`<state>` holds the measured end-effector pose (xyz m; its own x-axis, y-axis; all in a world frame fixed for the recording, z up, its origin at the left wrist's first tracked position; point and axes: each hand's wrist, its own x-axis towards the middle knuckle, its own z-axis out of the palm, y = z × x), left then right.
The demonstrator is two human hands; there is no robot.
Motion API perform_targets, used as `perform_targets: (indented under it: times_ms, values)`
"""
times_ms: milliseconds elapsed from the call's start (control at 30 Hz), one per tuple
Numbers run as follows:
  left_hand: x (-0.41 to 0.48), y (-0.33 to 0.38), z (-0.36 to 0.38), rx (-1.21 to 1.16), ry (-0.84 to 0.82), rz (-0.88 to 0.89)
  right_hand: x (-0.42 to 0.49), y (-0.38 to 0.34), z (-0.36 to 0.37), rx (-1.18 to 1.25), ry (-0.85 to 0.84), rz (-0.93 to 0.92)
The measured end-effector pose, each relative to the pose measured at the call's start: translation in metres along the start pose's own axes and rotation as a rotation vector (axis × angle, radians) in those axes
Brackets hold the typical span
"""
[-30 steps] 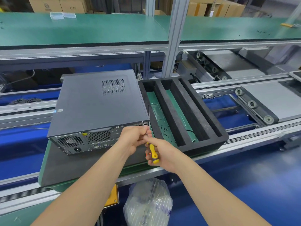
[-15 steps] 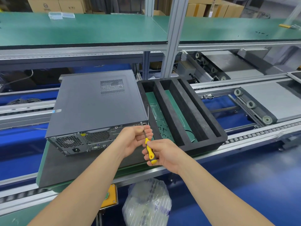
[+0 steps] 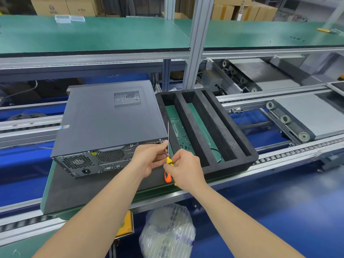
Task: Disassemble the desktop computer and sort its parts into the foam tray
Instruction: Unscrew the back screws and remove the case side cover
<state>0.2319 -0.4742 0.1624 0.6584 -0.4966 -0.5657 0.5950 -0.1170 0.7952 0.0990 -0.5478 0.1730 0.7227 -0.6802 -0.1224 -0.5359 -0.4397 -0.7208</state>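
Observation:
A dark grey desktop computer (image 3: 111,116) lies on its side on a black mat, its rear panel with fan grilles and ports facing me. A black foam tray (image 3: 214,127) with long slots stands right beside it. My left hand (image 3: 149,157) pinches the metal shaft of a screwdriver (image 3: 168,164) at the case's rear right top corner, where a screw head shows. My right hand (image 3: 186,170) grips the yellow and orange handle just below. A thin metal rod (image 3: 168,131) stands upright between the case and the tray.
The mat (image 3: 78,190) lies on a green pallet on a roller conveyor (image 3: 290,155). An aluminium post (image 3: 193,53) rises behind the tray under a green shelf. Belt conveyors (image 3: 290,121) run at the right. A plastic bag (image 3: 167,233) and a yellow box (image 3: 124,224) hang below the front rail.
Both hands stay at the case's rear right corner. My right hand has shifted its grip on the handle, so more of the orange end shows below it.

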Motion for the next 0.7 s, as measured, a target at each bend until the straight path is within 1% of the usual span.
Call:
perform_targets:
  times_ms: [100,167,200,267,367,400,467,600,700]
  values:
    - [0.000,0.000,0.004,-0.033,0.025,0.022,0.001,-0.001,0.005,-0.026,0.033,-0.035]
    - [0.002,0.001,0.005,-0.032,0.044,0.035,0.003,-0.001,0.005,0.078,-0.019,0.015]
    - [0.003,0.002,0.005,-0.025,0.053,0.037,0.004,-0.002,0.004,0.182,-0.081,0.079]
    - [0.004,0.002,0.004,-0.025,0.057,0.029,0.005,-0.005,0.001,0.469,-0.258,0.255]
    - [0.005,0.001,0.004,-0.056,0.041,0.010,0.004,-0.005,-0.009,0.882,-0.591,0.492]
    - [0.005,0.000,0.005,-0.068,0.036,0.004,0.003,-0.004,-0.012,0.957,-0.687,0.530]
    - [0.004,-0.001,0.007,-0.102,0.019,-0.008,0.003,0.001,-0.014,1.028,-0.786,0.547]
    - [0.004,-0.001,0.008,-0.135,-0.017,-0.017,0.003,0.003,-0.012,1.109,-0.770,0.546]
    - [0.003,-0.001,0.005,-0.143,-0.067,-0.011,0.001,0.002,-0.009,1.040,-0.687,0.483]
